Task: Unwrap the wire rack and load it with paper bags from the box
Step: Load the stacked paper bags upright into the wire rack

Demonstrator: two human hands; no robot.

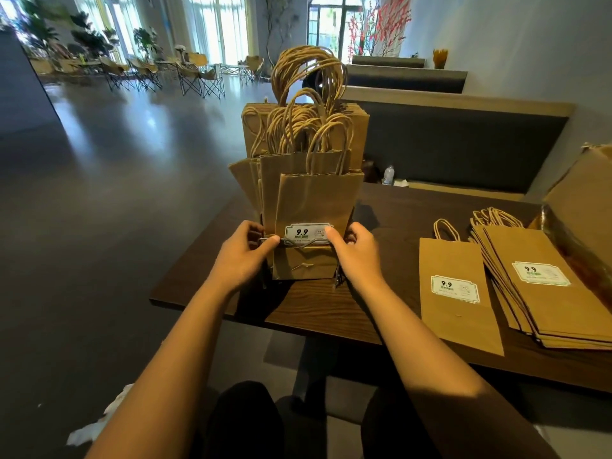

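Observation:
A wire rack [299, 244] stands near the left end of the dark wooden table [381, 220], packed with several upright brown paper bags [314, 200] whose twisted handles stick up. The front bag bears a white "9.9" label. My left hand [246, 251] grips the rack's left side, thumb on the front wire. On the other side my right hand [356, 251] grips the rack, its thumb pressing by the label. One loose bag [458, 293] lies flat to the right, beside a stack of bags [543, 283]. The open cardboard box [583, 200] sits at the far right.
The table's near edge and left corner lie just in front of the rack. A dark bench back [447, 144] runs behind the table, with a small bottle [389, 175] on it. White wrapping scraps [99, 422] lie on the floor at lower left. Folding chairs stand far back.

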